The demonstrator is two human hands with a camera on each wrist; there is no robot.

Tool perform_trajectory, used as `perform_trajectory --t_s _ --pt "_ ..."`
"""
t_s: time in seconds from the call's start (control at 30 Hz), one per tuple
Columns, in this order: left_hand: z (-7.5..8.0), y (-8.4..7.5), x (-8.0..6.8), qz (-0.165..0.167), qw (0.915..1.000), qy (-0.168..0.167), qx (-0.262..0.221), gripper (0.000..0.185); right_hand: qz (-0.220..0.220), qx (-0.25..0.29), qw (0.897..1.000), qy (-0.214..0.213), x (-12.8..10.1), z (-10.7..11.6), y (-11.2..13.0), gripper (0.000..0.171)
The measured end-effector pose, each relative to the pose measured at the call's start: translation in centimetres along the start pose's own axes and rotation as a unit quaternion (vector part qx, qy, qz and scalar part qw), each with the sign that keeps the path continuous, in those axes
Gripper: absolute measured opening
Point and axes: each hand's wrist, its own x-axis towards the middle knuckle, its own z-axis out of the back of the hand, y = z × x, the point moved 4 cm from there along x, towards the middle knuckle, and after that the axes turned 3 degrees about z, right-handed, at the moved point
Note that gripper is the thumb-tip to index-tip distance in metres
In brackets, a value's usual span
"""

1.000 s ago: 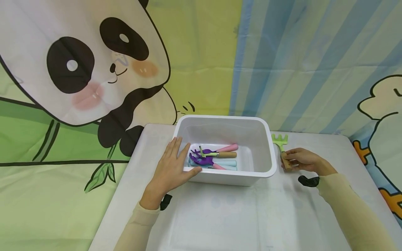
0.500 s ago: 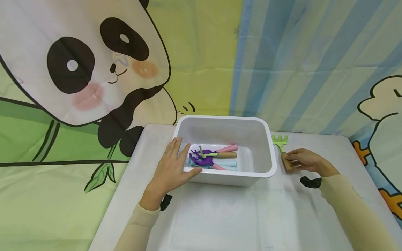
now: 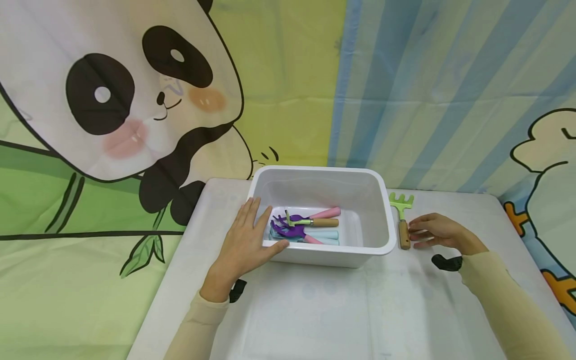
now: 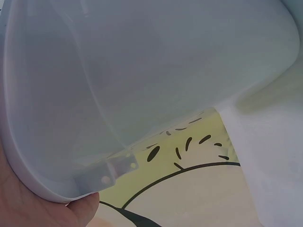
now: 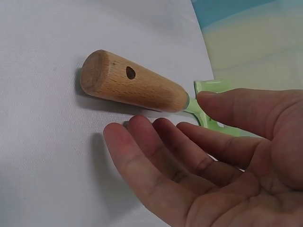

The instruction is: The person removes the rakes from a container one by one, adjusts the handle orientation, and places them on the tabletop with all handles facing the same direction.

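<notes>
White table [image 3: 315, 310], bin [image 3: 382, 220] holding small garden tools [image 3: 306, 226], left hand [image 3: 245, 242] flat on rim, right hand [image 3: 438, 232] released beside rake [image 3: 402, 215]

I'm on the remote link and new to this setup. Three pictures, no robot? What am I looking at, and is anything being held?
No machine here: a person works with bare hands and wears three cameras. The wide picture comes from the head, looking down at a white table. The other two come from the wrists.

On the table stands a white bin holding a few small toy garden tools with pink, blue and wooden handles. The left hand rests flat against the bin's rim; its wrist camera shows mostly the bin's wall.

Right of the bin lies a green rake with a wooden handle. The right hand is open beside it, with no grip on the handle. Nothing is held.
</notes>
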Motion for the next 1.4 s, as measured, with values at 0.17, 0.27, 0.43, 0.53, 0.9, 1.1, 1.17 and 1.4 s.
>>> perform_trajectory --t_s 0.17,0.27,0.43,0.53,0.9,1.1,1.17,1.4 --pt "0.0 0.1 0.0 -0.001 1.0 -0.004 0.001 0.101 0.006 -0.012 1.0 -0.001 -0.4 0.2 0.4 0.054" --pt "0.0 0.1 0.0 -0.003 1.0 -0.003 0.001 0.101 0.012 -0.022 1.0 -0.004 -0.7 0.3 0.9 0.055" --pt "-0.1 0.1 0.0 -0.01 0.9999 -0.009 0.003 0.101 0.025 -0.025 0.999 -0.009 -1.6 0.2 2.0 0.058" --pt "-0.1 0.1 0.0 -0.013 0.9998 -0.013 0.001 0.101 0.036 -0.027 0.999 -0.006 -2.2 0.0 2.8 0.059" --pt "0.0 0.1 -0.1 -0.014 0.9998 -0.012 0.0 0.1 0.078 -0.042 0.996 0.006 -3.8 -0.4 5.4 0.056" --pt "0.0 0.1 -0.1 -0.011 0.9999 -0.01 -0.002 0.1 0.104 -0.055 0.993 0.013 -4.8 -0.9 6.9 0.055" --pt "0.0 0.1 -0.1 -0.01 0.9999 -0.009 -0.002 0.1 0.113 -0.061 0.992 0.015 -5.2 -1.1 7.4 0.055" --pt "0.1 0.1 -0.1 -0.009 0.9999 -0.006 -0.004 0.1 0.138 -0.078 0.987 0.018 -6.1 -1.5 8.8 0.054"
